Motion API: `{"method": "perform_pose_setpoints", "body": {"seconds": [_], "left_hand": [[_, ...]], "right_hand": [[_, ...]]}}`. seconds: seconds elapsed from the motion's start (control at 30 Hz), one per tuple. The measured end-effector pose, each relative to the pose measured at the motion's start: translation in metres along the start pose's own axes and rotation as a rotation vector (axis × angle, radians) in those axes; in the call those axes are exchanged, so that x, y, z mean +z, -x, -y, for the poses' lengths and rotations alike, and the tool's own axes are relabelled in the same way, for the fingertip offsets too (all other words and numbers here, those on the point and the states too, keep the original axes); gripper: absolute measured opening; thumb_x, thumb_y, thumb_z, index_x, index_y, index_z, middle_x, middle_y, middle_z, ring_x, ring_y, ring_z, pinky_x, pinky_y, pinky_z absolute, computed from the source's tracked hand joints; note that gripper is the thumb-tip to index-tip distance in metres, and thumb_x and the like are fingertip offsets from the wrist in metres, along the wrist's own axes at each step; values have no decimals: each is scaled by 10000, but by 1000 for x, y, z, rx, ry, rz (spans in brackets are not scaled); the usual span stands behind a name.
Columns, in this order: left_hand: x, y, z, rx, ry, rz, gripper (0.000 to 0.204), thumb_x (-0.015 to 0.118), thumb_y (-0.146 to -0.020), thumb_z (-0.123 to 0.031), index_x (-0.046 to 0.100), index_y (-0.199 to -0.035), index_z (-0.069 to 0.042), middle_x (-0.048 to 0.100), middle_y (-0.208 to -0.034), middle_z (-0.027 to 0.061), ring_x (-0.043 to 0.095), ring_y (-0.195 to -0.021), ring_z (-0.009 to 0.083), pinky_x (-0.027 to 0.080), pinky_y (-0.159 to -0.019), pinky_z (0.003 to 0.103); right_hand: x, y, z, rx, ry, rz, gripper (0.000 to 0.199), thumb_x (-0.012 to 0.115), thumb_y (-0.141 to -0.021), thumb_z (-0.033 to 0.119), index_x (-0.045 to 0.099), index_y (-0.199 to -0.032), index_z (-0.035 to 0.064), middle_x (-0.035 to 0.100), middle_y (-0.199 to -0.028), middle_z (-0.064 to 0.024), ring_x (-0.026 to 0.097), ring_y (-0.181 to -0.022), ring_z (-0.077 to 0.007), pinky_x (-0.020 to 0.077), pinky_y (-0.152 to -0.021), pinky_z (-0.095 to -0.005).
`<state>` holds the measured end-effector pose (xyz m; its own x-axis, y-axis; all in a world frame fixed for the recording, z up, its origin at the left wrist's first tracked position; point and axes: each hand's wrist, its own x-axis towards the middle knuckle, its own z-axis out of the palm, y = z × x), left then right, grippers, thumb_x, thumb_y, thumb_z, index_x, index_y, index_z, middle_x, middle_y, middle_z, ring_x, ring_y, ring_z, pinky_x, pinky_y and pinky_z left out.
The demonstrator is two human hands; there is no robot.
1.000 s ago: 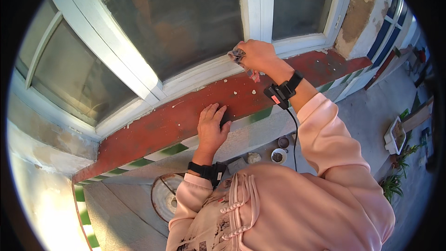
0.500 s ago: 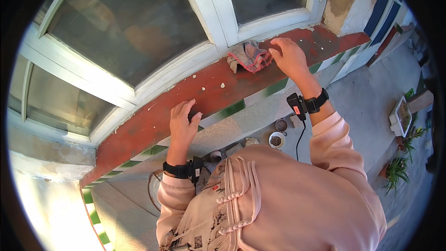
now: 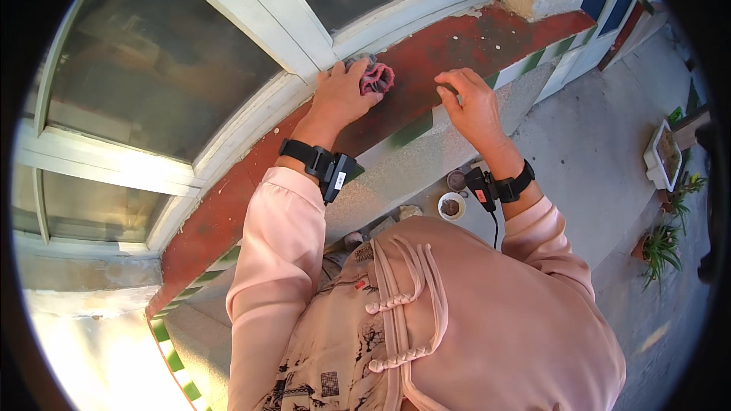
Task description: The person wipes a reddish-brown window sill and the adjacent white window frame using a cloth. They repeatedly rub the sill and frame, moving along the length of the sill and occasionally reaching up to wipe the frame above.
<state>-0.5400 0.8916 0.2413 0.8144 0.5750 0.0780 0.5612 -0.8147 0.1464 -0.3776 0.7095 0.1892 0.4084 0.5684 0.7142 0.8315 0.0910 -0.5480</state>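
Pink-grey cloth (image 3: 378, 78) sits bunched in the left grip (image 3: 340, 97) — thumb side.

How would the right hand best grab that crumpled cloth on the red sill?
Probably by the bunched pinkish end of the cloth, coming from the right: that end sticks out beyond the left hand, on the side facing the right hand, and its folds should pinch easily.

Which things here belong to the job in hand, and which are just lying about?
Belonging to the job:
crumpled grey cloth with red edging, in the left hand
red-painted window sill beneath it

Just lying about:
small round white pot with dark contents
white rectangular planter
spiky green potted plant
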Motion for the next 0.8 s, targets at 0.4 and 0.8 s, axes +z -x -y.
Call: {"method": "perform_pose_setpoints", "body": {"seconds": [0.4, 0.8], "left_hand": [[6, 19, -43, 99, 358, -20, 514, 705, -683, -15, 633, -1177, -136, 677, -1112, 100, 624, -1004, 309, 510, -889, 390], [14, 28, -27, 393, 234, -159, 592, 665, -728, -27, 575, -1302, -144, 649, -1166, 111, 610, -1038, 327, 499, -887, 406]], "right_hand": [[-26, -6, -40, 75, -98, 132, 144, 659, -877, 71, 674, -1020, 59, 642, -870, -50, 631, -763, -170, 488, -659, -279], [-10, -7, -27, -164, 114, 150, 131, 654, -771, 1, 659, -899, 31, 636, -922, -153, 606, -875, -360, 509, -757, -422]]}}
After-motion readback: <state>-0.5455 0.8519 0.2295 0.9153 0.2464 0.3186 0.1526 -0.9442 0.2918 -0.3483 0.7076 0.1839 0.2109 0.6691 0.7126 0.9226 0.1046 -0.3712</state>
